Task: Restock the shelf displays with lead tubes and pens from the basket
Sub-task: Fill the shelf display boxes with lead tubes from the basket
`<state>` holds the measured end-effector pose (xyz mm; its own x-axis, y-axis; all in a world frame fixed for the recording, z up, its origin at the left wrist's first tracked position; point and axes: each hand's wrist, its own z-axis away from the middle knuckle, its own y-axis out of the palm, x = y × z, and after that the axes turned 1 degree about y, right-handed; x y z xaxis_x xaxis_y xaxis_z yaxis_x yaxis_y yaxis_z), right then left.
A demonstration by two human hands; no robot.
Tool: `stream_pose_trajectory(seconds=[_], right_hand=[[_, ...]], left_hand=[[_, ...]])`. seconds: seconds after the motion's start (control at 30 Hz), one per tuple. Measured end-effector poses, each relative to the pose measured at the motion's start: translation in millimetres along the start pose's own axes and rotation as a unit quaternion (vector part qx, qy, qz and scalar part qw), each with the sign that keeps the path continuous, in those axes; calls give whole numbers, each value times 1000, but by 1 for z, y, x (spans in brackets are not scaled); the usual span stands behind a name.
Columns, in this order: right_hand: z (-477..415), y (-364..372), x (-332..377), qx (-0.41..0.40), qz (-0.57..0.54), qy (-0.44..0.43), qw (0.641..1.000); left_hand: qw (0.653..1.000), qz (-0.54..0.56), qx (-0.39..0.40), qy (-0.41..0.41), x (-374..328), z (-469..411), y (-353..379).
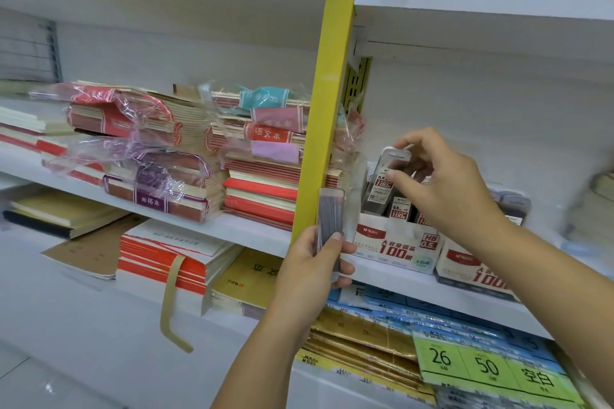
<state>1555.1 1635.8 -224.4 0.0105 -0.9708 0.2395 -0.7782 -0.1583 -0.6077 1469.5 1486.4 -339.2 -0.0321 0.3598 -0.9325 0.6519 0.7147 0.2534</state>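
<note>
Left hand (pixel 312 262), nearest the lens, grips a spare lead tube (pixel 330 212) upright in front of the yellow post (pixel 327 109). Right hand (pixel 442 189) pinches a second lead tube (pixel 385 176) near its top, its lower end among the tubes standing in the white display box (pixel 395 244) on the shelf (pixel 415 285). Restocking appears to be under way: the box is partly filled and two tubes are not yet shelved. Basket and pens are out of view. The right forearm partly hides a neighbouring box (pixel 465 271), and the far right is blurred.

Lead tubes (pixel 378 191) clear glossy plastic; display box (pixel 392 247) probably card (printed).
</note>
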Motion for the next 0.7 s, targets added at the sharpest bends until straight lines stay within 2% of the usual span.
stream_pose_trajectory(seconds=[0.17,0.33,0.47,0.53,0.7], right_hand=[[-2,3,-1,22,8,6,1000],[-2,-3,-2,-28,-69,21,997],[-2,2,0,41,-61,54,996],[0,8,-2,66,-30,67,995],[2,17,-6,51,200,30,978]], left_hand=[[1000,-10,-11,-2,-1,1,1],[1000,-3,-10,-2,-3,3,2],[1000,-1,-8,-7,-3,3,4],[1000,-3,-5,-9,-3,4,5],[1000,-15,-1,-7,-3,4,3]])
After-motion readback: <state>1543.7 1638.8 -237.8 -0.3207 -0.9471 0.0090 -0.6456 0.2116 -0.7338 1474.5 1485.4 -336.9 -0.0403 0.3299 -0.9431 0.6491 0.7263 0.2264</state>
